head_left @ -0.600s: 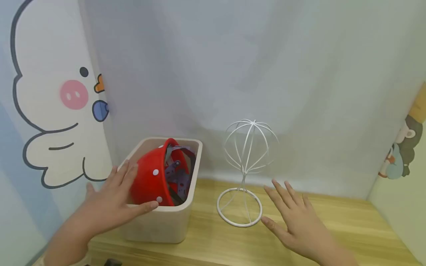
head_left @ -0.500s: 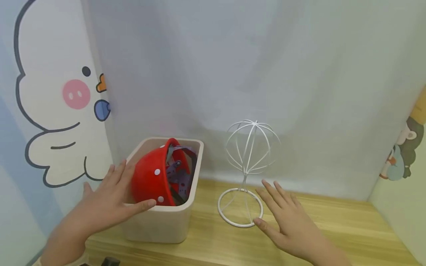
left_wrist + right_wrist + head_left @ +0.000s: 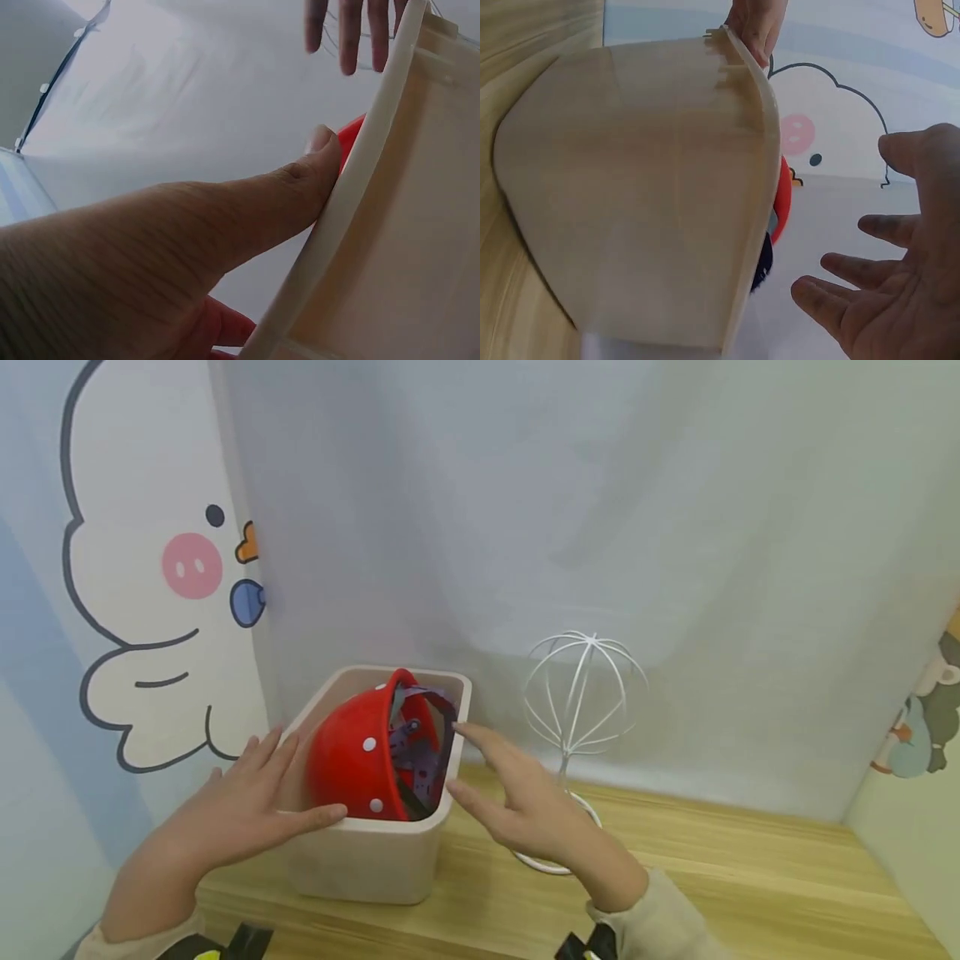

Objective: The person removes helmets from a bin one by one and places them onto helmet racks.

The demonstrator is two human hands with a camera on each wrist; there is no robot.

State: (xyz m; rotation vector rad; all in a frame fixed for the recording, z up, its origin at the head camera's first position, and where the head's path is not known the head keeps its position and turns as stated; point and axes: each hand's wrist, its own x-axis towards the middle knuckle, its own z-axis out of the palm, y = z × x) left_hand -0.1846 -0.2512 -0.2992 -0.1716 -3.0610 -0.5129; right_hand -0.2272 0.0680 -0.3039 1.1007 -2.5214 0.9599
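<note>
A red hard hat [image 3: 348, 756] with white dots lies on its side in a beige plastic bin [image 3: 367, 864]. Its purple inner straps [image 3: 423, 764] face right. My left hand [image 3: 240, 810] is at the bin's left side, fingers extended over the left rim. In the left wrist view its thumb [image 3: 296, 176] lies against the rim, beside a sliver of red hat. My right hand [image 3: 528, 797] hovers at the bin's right rim with fingers spread. The right wrist view shows those fingers [image 3: 859, 270] apart from the bin, holding nothing.
A white wire stand [image 3: 577, 693] with a globe-shaped top stands right of the bin, its ring base partly behind my right hand. Both rest on a wooden tabletop [image 3: 720, 860]. A pale curtain [image 3: 525, 510] hangs behind, and a cartoon-printed wall [image 3: 150, 610] borders the left.
My right hand has moved left, from beside the wire stand to the bin's right rim. My left hand has stayed at the bin. The head view has shifted slightly.
</note>
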